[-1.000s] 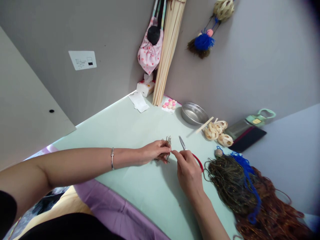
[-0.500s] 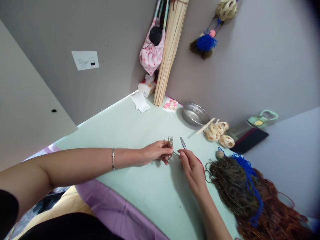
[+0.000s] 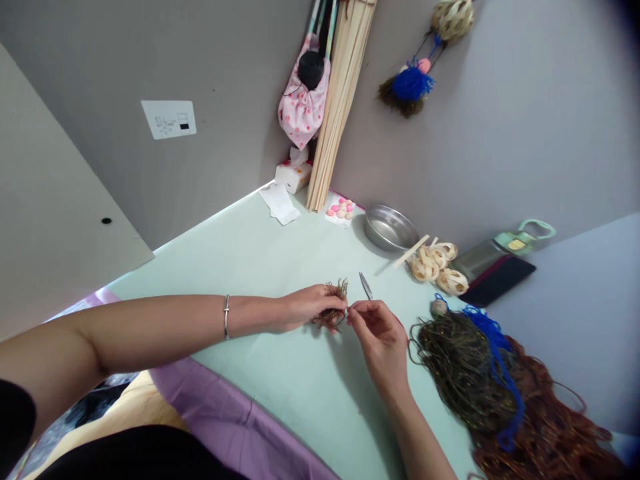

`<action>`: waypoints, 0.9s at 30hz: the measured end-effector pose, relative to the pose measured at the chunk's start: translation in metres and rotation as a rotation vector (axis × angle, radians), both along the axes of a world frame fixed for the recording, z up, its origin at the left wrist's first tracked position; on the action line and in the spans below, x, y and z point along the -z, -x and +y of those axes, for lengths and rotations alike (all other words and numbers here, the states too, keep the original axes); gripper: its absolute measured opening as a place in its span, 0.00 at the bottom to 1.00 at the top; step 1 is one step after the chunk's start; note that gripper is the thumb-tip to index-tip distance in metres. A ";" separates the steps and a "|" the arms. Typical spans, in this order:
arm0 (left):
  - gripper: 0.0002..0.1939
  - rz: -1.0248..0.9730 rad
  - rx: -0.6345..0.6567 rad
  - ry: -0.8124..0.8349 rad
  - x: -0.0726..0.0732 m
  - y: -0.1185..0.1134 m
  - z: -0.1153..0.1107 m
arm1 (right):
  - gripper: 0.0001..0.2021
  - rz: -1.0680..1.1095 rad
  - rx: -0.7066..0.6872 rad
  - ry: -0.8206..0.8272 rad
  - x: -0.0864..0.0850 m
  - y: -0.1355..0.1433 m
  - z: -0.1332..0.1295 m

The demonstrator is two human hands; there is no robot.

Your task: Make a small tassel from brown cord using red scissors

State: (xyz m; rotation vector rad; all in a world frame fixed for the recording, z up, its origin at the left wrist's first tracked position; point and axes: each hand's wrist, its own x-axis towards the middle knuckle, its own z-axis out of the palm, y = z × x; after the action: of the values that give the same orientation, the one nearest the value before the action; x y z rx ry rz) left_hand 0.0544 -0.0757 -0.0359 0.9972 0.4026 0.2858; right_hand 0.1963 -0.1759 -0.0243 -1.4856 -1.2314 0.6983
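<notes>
My left hand (image 3: 316,305) is closed around a small bunch of brown yarn (image 3: 338,289), its frayed ends sticking out above and below the fingers. Close against the left thumb tip, my right hand (image 3: 381,333) pinches a strand of the yarn between thumb and forefinger; the strand itself is mostly hidden there. Scissors (image 3: 367,285) lie on the table just behind the right hand, blades pointing away, handles covered by that hand. To the right rests a heap of dark olive yarn (image 3: 465,367), with blue yarn (image 3: 500,360) across it.
Reddish-brown yarn (image 3: 545,427) spreads at the lower right. Along the wall stand a metal bowl (image 3: 390,230), woven strip balls (image 3: 430,263), a bottle (image 3: 483,257), a dark phone-like slab (image 3: 500,280), pink beads (image 3: 341,209), a tissue pack (image 3: 293,177) and wooden strips (image 3: 340,107).
My right hand has moved slightly left and turned, its fingertips now meeting the left thumb. The strand that showed between the hands is mostly hidden now. The yarn bunch has tilted a little.
</notes>
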 end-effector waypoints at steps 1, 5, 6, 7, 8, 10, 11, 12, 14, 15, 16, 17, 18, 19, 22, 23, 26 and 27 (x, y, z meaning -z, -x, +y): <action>0.07 -0.001 0.000 0.011 -0.001 0.000 0.000 | 0.05 -0.027 0.010 -0.010 0.000 0.001 -0.001; 0.09 -0.006 -0.039 0.076 -0.002 -0.001 0.002 | 0.04 -0.135 0.027 -0.053 0.002 0.001 -0.003; 0.09 -0.004 -0.050 0.090 -0.002 -0.001 0.002 | 0.04 -0.159 0.025 -0.063 0.002 0.001 -0.003; 0.09 -0.002 -0.059 0.100 -0.002 -0.001 0.003 | 0.03 -0.187 0.022 -0.068 0.002 0.001 -0.004; 0.10 -0.003 -0.065 0.109 -0.002 -0.001 0.004 | 0.03 -0.216 0.019 -0.069 0.001 0.001 -0.004; 0.11 -0.009 -0.068 0.116 -0.003 -0.001 0.004 | 0.02 -0.265 0.026 -0.066 0.000 0.001 -0.004; 0.11 -0.013 -0.069 0.118 -0.003 -0.001 0.004 | 0.02 -0.276 0.036 -0.064 0.000 0.001 -0.003; 0.11 -0.014 -0.069 0.119 -0.003 0.000 0.004 | 0.03 -0.271 0.046 -0.057 -0.001 0.002 -0.003; 0.11 -0.016 -0.060 0.112 -0.002 0.000 0.003 | 0.07 -0.203 0.048 -0.024 -0.001 0.001 -0.002; 0.10 -0.016 -0.050 0.107 -0.001 0.000 0.002 | 0.08 -0.144 0.039 -0.003 -0.001 0.001 -0.002; 0.10 -0.017 -0.038 0.103 0.000 0.000 0.002 | 0.09 -0.081 0.027 0.018 0.000 0.001 -0.001; 0.10 -0.018 -0.029 0.099 0.001 -0.001 0.001 | 0.09 -0.025 0.018 0.029 0.000 0.001 -0.001; 0.09 -0.020 -0.026 0.098 0.002 -0.001 0.001 | 0.09 0.017 0.016 0.028 0.000 0.001 -0.001; 0.09 -0.022 -0.027 0.098 0.003 -0.002 0.001 | 0.09 0.037 0.021 0.018 0.000 0.001 -0.001; 0.08 -0.012 -0.035 0.112 0.002 -0.003 0.001 | 0.08 -0.017 0.035 -0.018 -0.001 0.002 -0.002; 0.07 -0.007 -0.036 0.119 0.001 -0.002 0.001 | 0.08 -0.061 0.029 -0.029 0.000 0.003 -0.003; 0.06 0.006 -0.048 0.140 -0.002 -0.001 0.001 | 0.06 -0.237 -0.010 -0.067 0.001 0.005 -0.003; 0.06 0.006 -0.051 0.142 -0.002 0.000 0.002 | 0.06 -0.299 -0.019 -0.080 0.001 0.006 -0.003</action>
State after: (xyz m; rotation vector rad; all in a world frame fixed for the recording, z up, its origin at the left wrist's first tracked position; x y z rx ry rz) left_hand 0.0549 -0.0739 -0.0334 0.8500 0.4486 0.2962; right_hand 0.1906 -0.1789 -0.0251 -1.5517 -1.4822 0.4434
